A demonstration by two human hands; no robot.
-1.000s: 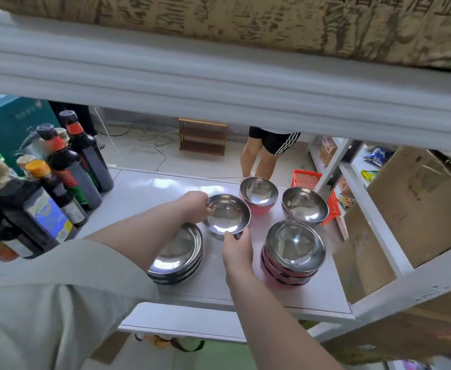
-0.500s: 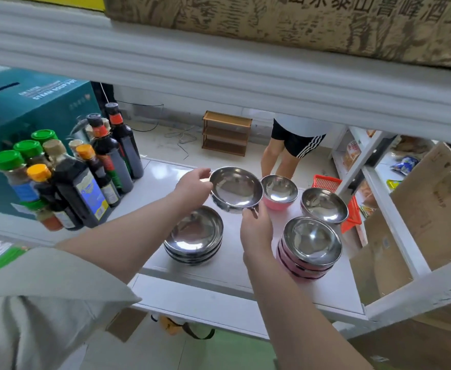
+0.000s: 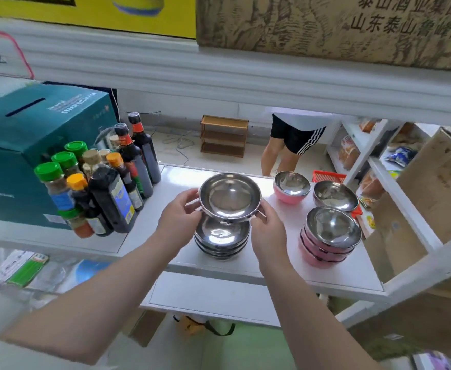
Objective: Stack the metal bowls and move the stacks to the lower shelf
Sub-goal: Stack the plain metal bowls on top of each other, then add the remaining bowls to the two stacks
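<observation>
I hold a wide steel bowl [image 3: 230,196] by its rim, my left hand [image 3: 179,214] on its left edge and my right hand [image 3: 265,228] on its right edge. It hovers just above a stack of steel bowls [image 3: 221,243] on the white shelf [image 3: 272,268]. To the right stands a stack of pink-sided steel bowls [image 3: 329,236]. Behind it sit a single pink bowl [image 3: 291,186] and a single steel bowl [image 3: 335,196].
Sauce and spice bottles [image 3: 107,182] crowd the shelf's left side beside a teal box [image 3: 27,145]. A white upper shelf beam [image 3: 245,84] hangs overhead. Cardboard boxes [image 3: 432,193] fill the right. A person's legs [image 3: 283,153] stand beyond the shelf. A lower ledge [image 3: 211,297] lies beneath.
Both hands lifted the steel bowl off the shelf and carried it left over the steel stack. The camera tilted upward, showing more of the upper shelf.
</observation>
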